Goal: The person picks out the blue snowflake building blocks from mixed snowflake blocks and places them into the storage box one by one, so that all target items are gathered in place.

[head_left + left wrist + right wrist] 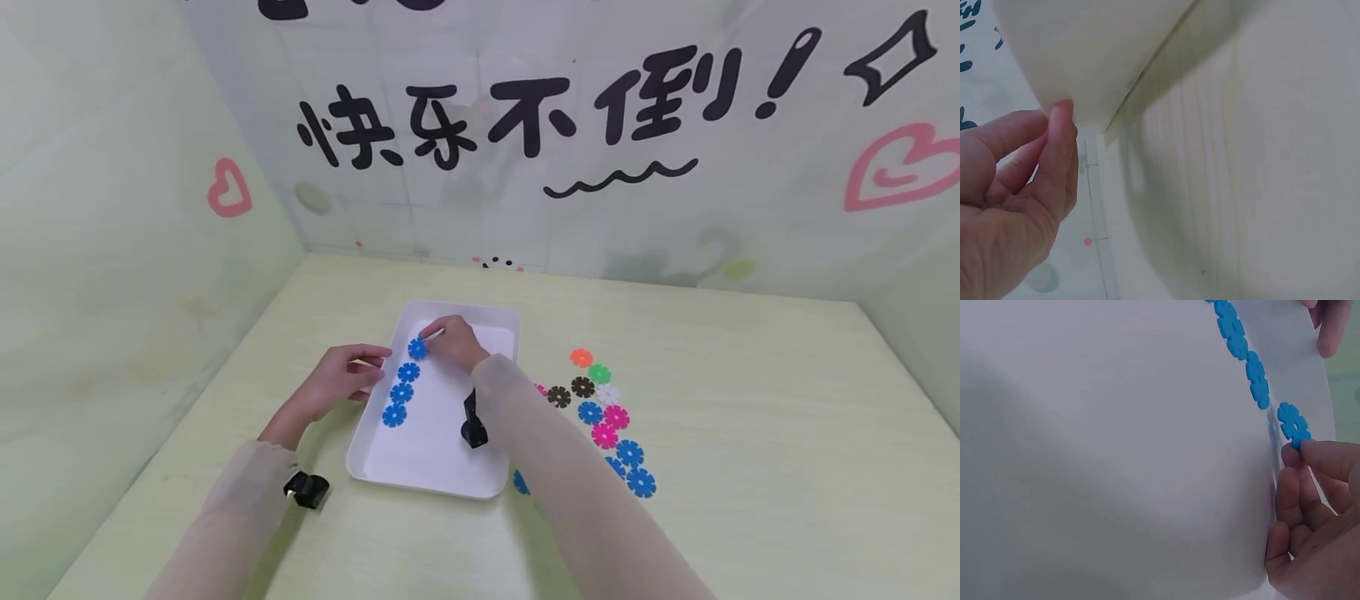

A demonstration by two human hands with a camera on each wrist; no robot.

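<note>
A shallow white tray lies on the table. Along its left side, three blue snowflake discs lie in a line, close together. Beyond that line's far end, my right hand pinches another blue snowflake disc between thumb and finger, its slotted face showing in the right wrist view. The held disc is tilted and apart from the row. My left hand is at the tray's left rim, thumb and finger pinching the edge from outside in the left wrist view.
Right of the tray, loose snowflake discs in several colours are scattered on the table: pink, brown, orange, green, white and blue. My right forearm covers part of them. A printed backdrop stands behind.
</note>
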